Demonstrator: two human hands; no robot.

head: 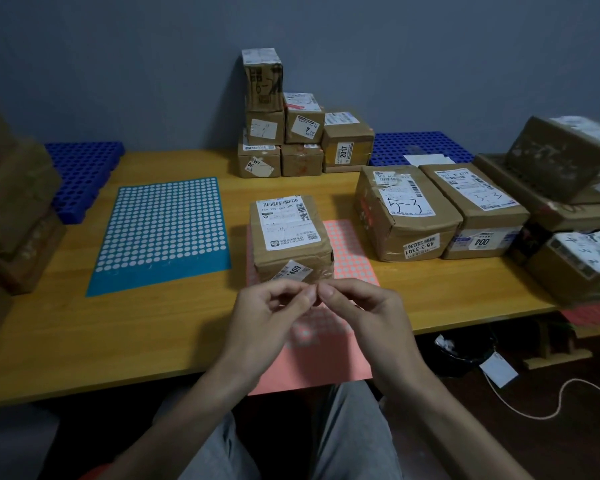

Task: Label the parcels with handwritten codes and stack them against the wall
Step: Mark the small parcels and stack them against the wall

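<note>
A brown parcel (290,237) with a white shipping label lies in front of me on a pink sheet of dot stickers (352,258). My left hand (267,313) and my right hand (364,310) meet just in front of the parcel, above the pink sheet. Their thumbs and forefingers are pinched tip to tip. Whether a sticker sits between them is too small to see. A stack of labelled parcels (284,133) stands against the grey wall. To the right lie a parcel marked 5-3 (404,216) and another marked 3-3 (478,206).
A blue sheet of white dot stickers (163,230) lies left of the parcel on the wooden table (118,334). More parcels are piled at the left edge (11,209) and at the right (568,202). Blue perforated trays (84,174) sit at the back.
</note>
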